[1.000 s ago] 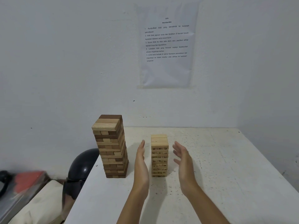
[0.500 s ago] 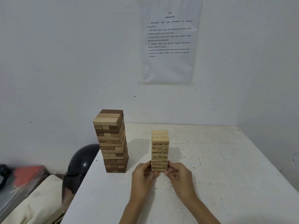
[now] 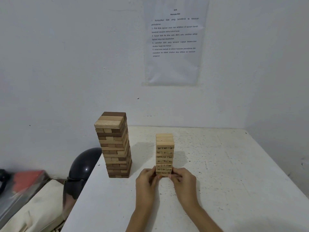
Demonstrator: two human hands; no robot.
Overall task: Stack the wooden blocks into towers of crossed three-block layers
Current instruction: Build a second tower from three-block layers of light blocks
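Near the middle of the tabletop (image 3: 234, 164) stood the pale tower (image 3: 164, 148), upright, with numbers stamped on the block ends facing the person. Both hands held its base. The left hand (image 3: 146, 183) came in from the left and the right hand (image 3: 183, 181) from the right. The left fingers (image 3: 154, 172) and right fingers (image 3: 174, 172) curled in against the lowest layers and hid part of them. The grip sat low, and the upper layers stood free of any touch. How hard the fingers pressed could not be told.

To the left a second, taller tower (image 3: 114, 144) of mixed dark and light blocks stood apart from the first. It was close to the tabletop's left edge, and its upper layers were slightly skewed. That made two towers and two hands. A strip of tabletop lay between the towers, and a wide stretch ran from the pale tower to the right edge and toward the person. The far edge met the wall (image 3: 66, 64).

One printed sheet (image 3: 173, 44) hung on the wall above. Beyond the left edge, lower down, were one dark helmet (image 3: 83, 166) and one cream bag (image 3: 38, 210).
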